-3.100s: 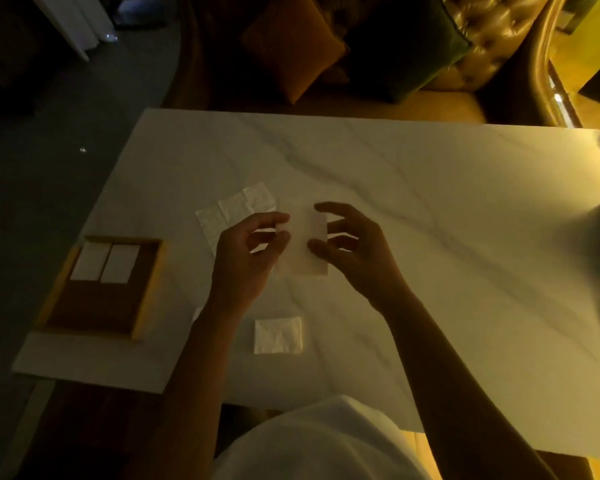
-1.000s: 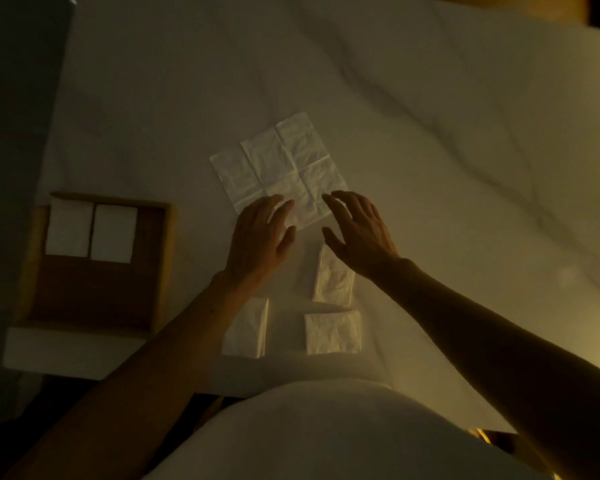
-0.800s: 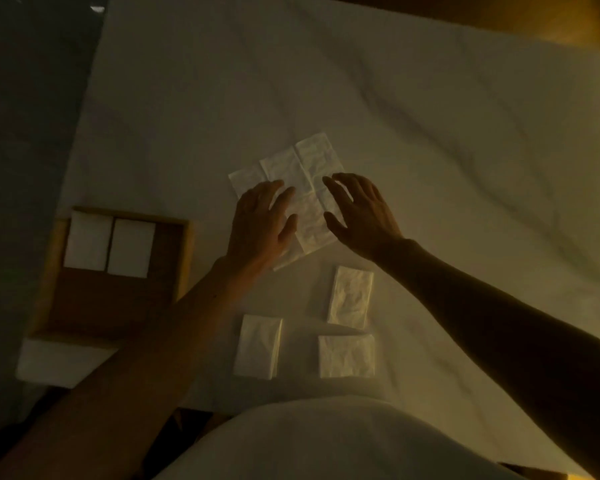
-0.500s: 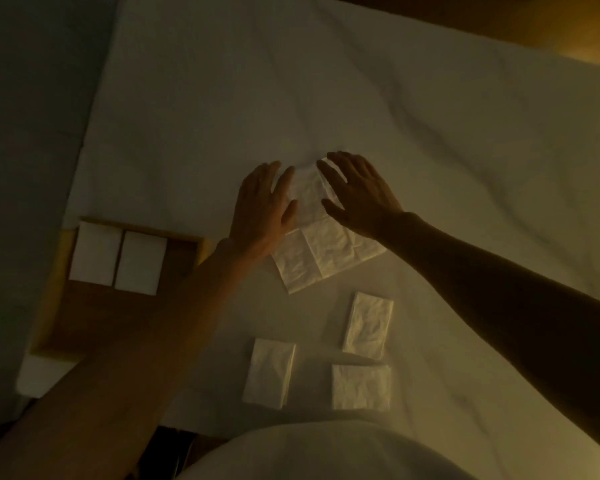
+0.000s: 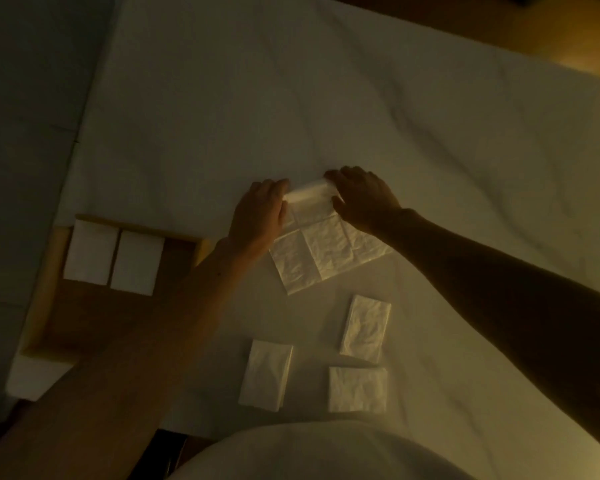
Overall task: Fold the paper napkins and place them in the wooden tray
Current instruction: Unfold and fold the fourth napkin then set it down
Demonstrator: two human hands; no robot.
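An unfolded white napkin [image 5: 326, 251] lies flat in the middle of the marble table [image 5: 361, 116]. Its far edge is lifted and curled toward me. My left hand [image 5: 258, 213] pinches the far left corner and my right hand [image 5: 362, 199] pinches the far right corner. Three folded napkins lie nearer to me: one [image 5: 366, 329] at the right, one [image 5: 266, 375] at the left, one [image 5: 357, 389] at the front right. The wooden tray [image 5: 45, 306] sits at the table's left edge with two folded napkins [image 5: 113, 256] side by side in its far end.
The table's left edge drops to a dark floor [image 5: 25, 98] just beyond the tray. My white-clothed body [image 5: 309, 452] fills the bottom of the view. My left forearm crosses over the tray's right rim.
Both hands slid from the napkin's near part to its far edge and picked that edge up, rolling it toward me. The view also shifted, so everything sits lower in the frame.
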